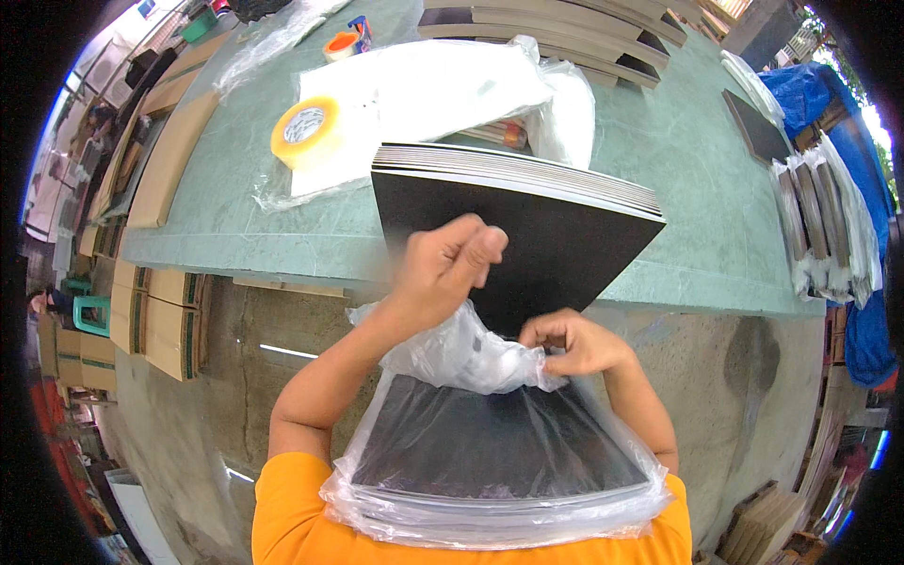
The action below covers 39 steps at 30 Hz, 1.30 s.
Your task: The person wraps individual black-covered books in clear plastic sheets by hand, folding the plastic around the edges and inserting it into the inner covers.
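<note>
Left hand (450, 262) part-blurred; right hand (589, 344) pinching plastic (471, 360).

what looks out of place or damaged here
Nothing plainly looks spilled or damaged. Only the clear plastic at the right hand and the white packaging under the yellowish tape roll look untidy: both are wrinkled, unlike the flat black boards.

Bright orange-yellow shirt (508, 556); short sleeves (285, 494), same colour, ending above elbows (294, 426); forearms (334, 363) bare; left hand (447, 268), right hand (581, 345) bare.
</note>
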{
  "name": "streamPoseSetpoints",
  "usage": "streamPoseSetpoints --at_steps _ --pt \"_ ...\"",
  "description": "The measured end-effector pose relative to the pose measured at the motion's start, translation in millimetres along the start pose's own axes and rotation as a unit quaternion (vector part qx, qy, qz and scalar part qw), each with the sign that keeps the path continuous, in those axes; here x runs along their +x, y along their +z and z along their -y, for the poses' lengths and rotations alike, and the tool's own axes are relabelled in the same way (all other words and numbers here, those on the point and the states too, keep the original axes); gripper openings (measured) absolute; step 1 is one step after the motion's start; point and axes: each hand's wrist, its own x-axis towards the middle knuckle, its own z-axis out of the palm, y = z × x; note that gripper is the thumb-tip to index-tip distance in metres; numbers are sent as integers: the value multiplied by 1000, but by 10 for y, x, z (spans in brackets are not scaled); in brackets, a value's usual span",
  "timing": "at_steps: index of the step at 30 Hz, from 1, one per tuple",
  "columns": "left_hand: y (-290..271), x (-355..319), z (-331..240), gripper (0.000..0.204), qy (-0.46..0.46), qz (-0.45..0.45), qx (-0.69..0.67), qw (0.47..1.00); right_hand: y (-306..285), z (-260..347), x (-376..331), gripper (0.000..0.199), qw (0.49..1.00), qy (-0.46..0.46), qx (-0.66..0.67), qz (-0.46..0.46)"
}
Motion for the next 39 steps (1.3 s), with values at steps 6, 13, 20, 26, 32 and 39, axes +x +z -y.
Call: streamPoseSetpoints --at_steps 6,13,20,26,32,39 --pt "89 -200 370 35 -112 91 -29 989 252 94 60 63 997 -1 65 51" --pt "-26 -691 559 48 -192 403 27 894 258 -191 32 7 948 -1 40 -314" --pt "-68 -391 189 28 -153 76 150 974 367 48 -64 63 964 -120 86 -223" --pt "-208 -320 228 29 -142 58 141 978 194 194 -296 55 971 -9 -214 -108" --pt "-106 -333 197 30 -141 115 123 976 160 198 -73 71 946 -151 -179 -223" --pt "-344 -306 104 29 -143 2 108 984 136 365 -230 42 963 -104 -230 -98"
